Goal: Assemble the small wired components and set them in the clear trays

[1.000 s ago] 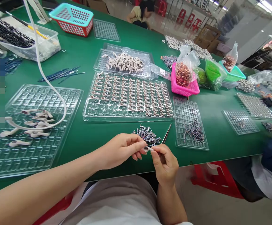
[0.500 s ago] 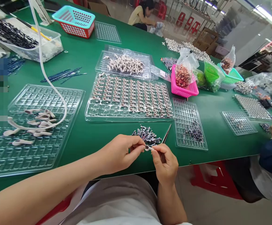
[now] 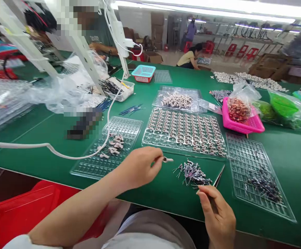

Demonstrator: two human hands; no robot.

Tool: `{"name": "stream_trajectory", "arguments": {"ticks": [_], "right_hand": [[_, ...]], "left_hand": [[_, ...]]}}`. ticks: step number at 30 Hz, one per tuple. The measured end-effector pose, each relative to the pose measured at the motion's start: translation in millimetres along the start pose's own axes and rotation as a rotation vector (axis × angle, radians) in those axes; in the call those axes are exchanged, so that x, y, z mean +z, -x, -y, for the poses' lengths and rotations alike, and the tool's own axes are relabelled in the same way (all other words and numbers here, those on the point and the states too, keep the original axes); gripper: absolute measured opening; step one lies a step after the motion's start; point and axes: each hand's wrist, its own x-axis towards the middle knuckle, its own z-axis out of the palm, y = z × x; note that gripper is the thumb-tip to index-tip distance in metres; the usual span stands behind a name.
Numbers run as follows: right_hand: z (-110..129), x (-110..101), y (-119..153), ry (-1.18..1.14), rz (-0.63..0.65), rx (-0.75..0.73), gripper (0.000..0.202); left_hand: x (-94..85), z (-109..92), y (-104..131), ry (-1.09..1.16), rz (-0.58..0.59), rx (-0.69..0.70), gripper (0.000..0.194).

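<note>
My left hand (image 3: 146,167) is closed, pinching a white earbud shell (image 3: 168,159) by its rounded end; the stem points right. Below and right of it, my right hand (image 3: 216,207) has thumb and forefinger together at the edge of a pile of small wired parts (image 3: 193,173). Metal tweezers (image 3: 219,175) stick out beyond that hand, tips pointing up and right, their lower part hidden by the fingers. Past my hands lies a clear tray (image 3: 146,140) with rows of similar shells, and some of its lower-left pockets hold none.
Loose shells (image 3: 177,99) are heaped on another tray behind. A second tray (image 3: 88,169) with several shells stands left, crossed by a white cable (image 3: 67,157). On the right are a tray of dark parts (image 3: 264,183) and a pink basket (image 3: 230,122). Other people are farther back.
The view has swung left and up. My hands have drawn apart: the shell stays in my left hand, while my right hand has let go of its stem.
</note>
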Motion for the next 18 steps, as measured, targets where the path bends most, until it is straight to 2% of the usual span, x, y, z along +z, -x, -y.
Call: {"name": "stream_trajectory", "arguments": {"ticks": [4, 8, 10, 13, 15, 18], "right_hand": [[8, 2, 0, -0.021, -0.014, 0.059, 0.019], [12, 3, -2, -0.046, -0.018, 0.074, 0.019], [10, 2, -3, -0.058, 0.003, 0.038, 0.015], [7, 2, -3, -0.066, 0.020, -0.010, 0.013], [4, 3, -3, -0.073, 0.013, -0.021, 0.012], [2, 4, -2, -0.074, 0.014, -0.068, 0.011]], "left_hand": [[-30.9, 53, 20, -0.164, -0.170, -0.316, 0.025], [-49.9, 106, 40, -0.332, -0.215, -0.537, 0.031], [-51.5, 125, 44, -0.486, -0.228, -0.502, 0.037], [-41.5, 134, 36, -0.598, -0.263, -0.303, 0.042], [-28.6, 125, 18, -0.541, -0.246, -0.196, 0.043], [-8.2, 101, -21, -0.422, -0.175, -0.094, 0.040]]}}
